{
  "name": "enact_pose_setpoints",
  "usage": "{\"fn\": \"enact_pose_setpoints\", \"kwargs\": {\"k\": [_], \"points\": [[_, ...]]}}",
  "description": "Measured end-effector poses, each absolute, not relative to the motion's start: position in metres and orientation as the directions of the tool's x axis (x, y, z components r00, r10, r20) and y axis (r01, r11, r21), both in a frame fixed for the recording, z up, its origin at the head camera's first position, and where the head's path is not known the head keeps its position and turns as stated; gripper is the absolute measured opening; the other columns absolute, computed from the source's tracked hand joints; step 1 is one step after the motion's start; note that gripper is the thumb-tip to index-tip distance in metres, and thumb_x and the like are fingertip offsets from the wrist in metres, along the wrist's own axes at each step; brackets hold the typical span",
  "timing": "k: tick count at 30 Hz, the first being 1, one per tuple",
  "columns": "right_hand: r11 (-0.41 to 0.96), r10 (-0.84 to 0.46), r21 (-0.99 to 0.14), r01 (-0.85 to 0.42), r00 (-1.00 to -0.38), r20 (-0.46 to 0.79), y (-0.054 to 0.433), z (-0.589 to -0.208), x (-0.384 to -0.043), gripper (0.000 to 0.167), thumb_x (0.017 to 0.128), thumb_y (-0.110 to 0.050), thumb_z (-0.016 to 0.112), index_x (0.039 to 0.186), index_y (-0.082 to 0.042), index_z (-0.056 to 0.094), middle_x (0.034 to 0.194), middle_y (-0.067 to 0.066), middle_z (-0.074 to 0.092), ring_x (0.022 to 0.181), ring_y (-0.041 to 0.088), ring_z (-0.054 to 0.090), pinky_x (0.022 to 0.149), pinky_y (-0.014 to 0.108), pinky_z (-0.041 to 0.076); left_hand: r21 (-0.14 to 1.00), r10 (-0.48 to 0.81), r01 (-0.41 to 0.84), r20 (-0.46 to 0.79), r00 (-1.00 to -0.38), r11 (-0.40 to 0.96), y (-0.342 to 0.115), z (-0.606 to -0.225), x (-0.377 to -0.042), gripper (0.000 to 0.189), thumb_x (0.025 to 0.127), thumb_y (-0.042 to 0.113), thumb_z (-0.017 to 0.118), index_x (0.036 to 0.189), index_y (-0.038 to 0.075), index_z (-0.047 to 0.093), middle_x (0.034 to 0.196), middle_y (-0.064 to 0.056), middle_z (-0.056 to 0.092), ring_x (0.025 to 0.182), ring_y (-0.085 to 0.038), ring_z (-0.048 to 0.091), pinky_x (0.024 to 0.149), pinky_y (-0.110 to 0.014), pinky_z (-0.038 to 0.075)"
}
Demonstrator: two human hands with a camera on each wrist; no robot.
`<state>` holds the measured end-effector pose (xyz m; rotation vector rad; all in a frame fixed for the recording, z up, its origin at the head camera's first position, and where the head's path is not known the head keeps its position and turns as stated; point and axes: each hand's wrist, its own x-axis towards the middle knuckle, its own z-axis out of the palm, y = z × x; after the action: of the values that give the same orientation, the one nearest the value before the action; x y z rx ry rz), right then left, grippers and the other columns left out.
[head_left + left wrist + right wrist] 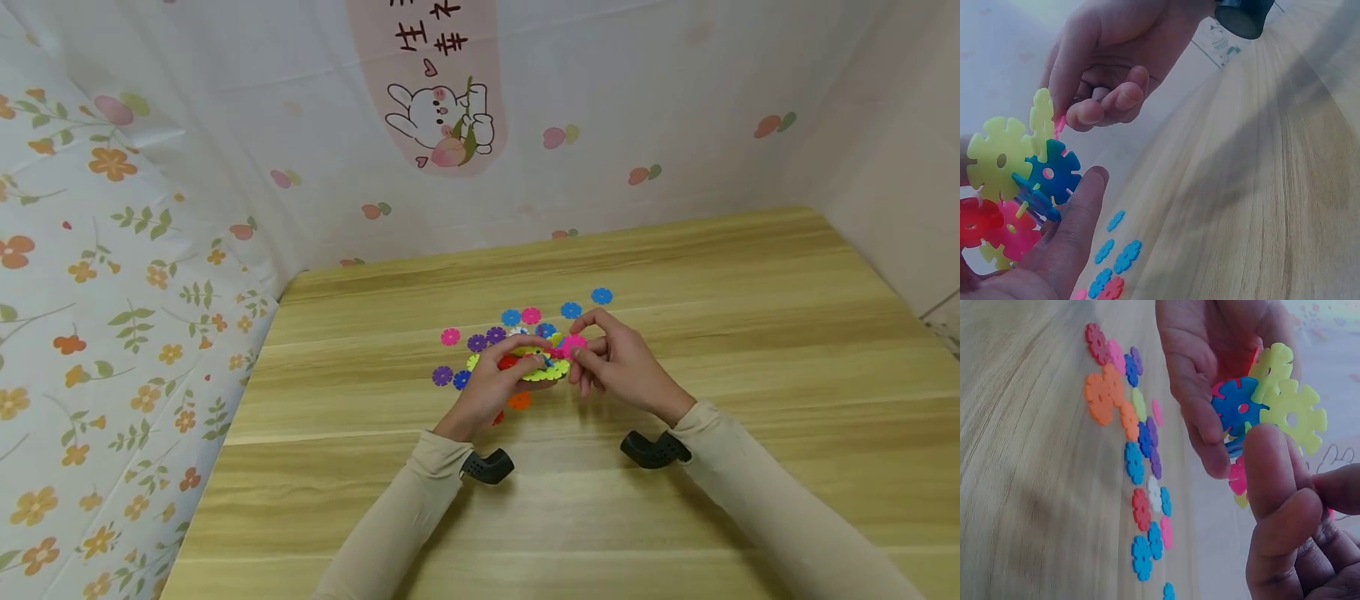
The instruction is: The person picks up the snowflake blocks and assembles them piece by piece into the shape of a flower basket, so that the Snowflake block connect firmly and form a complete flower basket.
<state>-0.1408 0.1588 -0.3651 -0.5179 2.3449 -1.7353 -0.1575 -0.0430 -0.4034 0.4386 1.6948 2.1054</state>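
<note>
A cluster of interlocking plastic flower discs [558, 368] is held in my left hand [489, 390], clear above the tabletop. The left wrist view shows yellow [985, 181], blue [1063, 175], red [975, 228] and pink [1017, 240] discs slotted together at angles, with the left fingers and thumb around them. My right hand [630, 367] pinches a pink flower disc [573, 343] between thumb and index finger, right at the cluster's right side. In the right wrist view its fingers mostly hide that disc, and the other right fingers curl loosely.
Loose flower discs lie scattered on the wooden table [750, 375] under and beyond the hands: blue [602, 296], pink [450, 337], purple [442, 376], orange [520, 401] and others. A printed curtain [315, 125] hangs along the back and left edges. Each wrist carries a black camera mount [652, 450].
</note>
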Motion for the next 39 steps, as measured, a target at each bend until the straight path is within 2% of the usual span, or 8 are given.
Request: {"fn": "enact_pose_setpoints", "kwargs": {"k": [7, 14, 18, 24, 30, 33, 39], "points": [[0.338, -0.312, -0.905, -0.26, -0.938, 0.153, 0.16, -0.351, -0.135, 0.019, 0.091, 0.004, 0.053, 0.11, 0.004, 0.051, 0.067, 0.007, 0.062, 0.051, 0.02, 0.057, 0.045, 0.031, 0.047, 0.987, 0.492, -0.081, -0.003, -0.87, -0.138, -0.042, -0.383, -0.152, 0.028, 0.097, 0.003, 0.047, 0.122, -0.007, 0.052, 0.127, -0.016, 0.043, 0.096, -0.025, 0.056, 0.082, -0.044, 0.05], [0.295, -0.224, -0.917, -0.267, -0.953, 0.205, 0.164, -0.348, -0.134, 0.019, 0.091, 0.004, 0.054, 0.109, 0.005, 0.053, 0.07, 0.016, 0.062, 0.051, 0.021, 0.057, 0.047, 0.031, 0.049, 0.986, 0.469, -0.077, 0.0, -0.883, -0.145, -0.041, -0.38, -0.151, 0.026, 0.097, 0.001, 0.046, 0.121, -0.005, 0.054, 0.126, -0.012, 0.046, 0.103, -0.031, 0.057, 0.082, -0.047, 0.049], [0.288, -0.231, -0.924, -0.251, -0.955, 0.187, 0.164, -0.348, -0.134, 0.019, 0.091, 0.004, 0.054, 0.109, 0.007, 0.052, 0.07, 0.016, 0.062, 0.052, 0.021, 0.057, 0.047, 0.032, 0.049, 0.987, 0.471, -0.08, -0.006, -0.882, -0.138, -0.041, -0.38, -0.151, 0.026, 0.097, 0.0, 0.045, 0.121, -0.004, 0.054, 0.127, -0.011, 0.045, 0.102, -0.031, 0.057, 0.083, -0.045, 0.05], [0.308, -0.243, -0.918, -0.252, -0.953, 0.18, 0.161, -0.349, -0.134, 0.02, 0.09, 0.006, 0.054, 0.109, 0.006, 0.052, 0.068, 0.01, 0.063, 0.051, 0.021, 0.058, 0.047, 0.032, 0.049, 0.988, 0.475, -0.078, -0.007, -0.88, -0.13, -0.041, -0.381, -0.153, 0.027, 0.097, 0.002, 0.045, 0.122, -0.005, 0.053, 0.127, -0.012, 0.044, 0.101, -0.028, 0.056, 0.085, -0.049, 0.047], [0.331, -0.256, -0.896, -0.298, -0.942, 0.219, 0.16, -0.369, -0.141, 0.018, 0.09, 0.003, 0.056, 0.108, 0.003, 0.053, 0.067, 0.005, 0.063, 0.051, 0.018, 0.058, 0.048, 0.03, 0.049, 0.988, 0.47, -0.089, -0.019, -0.883, -0.127, -0.043, -0.397, -0.159, 0.026, 0.096, 0.007, 0.05, 0.121, 0.001, 0.057, 0.127, -0.008, 0.046, 0.101, -0.028, 0.058, 0.086, -0.049, 0.047], [0.326, -0.261, -0.893, -0.309, -0.938, 0.229, 0.16, -0.381, -0.145, 0.017, 0.09, 0.0, 0.058, 0.106, 0.001, 0.053, 0.067, 0.004, 0.062, 0.052, 0.021, 0.06, 0.049, 0.03, 0.05, 0.995, 0.457, -0.066, -0.026, -0.889, -0.072, -0.044, -0.402, -0.161, 0.025, 0.095, 0.014, 0.054, 0.118, 0.008, 0.061, 0.127, -0.003, 0.048, 0.096, -0.027, 0.059, 0.086, -0.05, 0.047], [0.274, -0.256, -0.916, -0.293, -0.94, 0.224, 0.16, -0.387, -0.148, 0.016, 0.09, 0.002, 0.057, 0.105, 0.003, 0.051, 0.067, 0.012, 0.062, 0.056, 0.034, 0.061, 0.05, 0.031, 0.051, 0.999, 0.403, 0.015, 0.002, -0.915, 0.029, -0.042, -0.407, -0.161, 0.021, 0.093, 0.022, 0.059, 0.111, 0.016, 0.066, 0.123, 0.001, 0.051, 0.088, -0.022, 0.058, 0.081, -0.054, 0.047]]}}
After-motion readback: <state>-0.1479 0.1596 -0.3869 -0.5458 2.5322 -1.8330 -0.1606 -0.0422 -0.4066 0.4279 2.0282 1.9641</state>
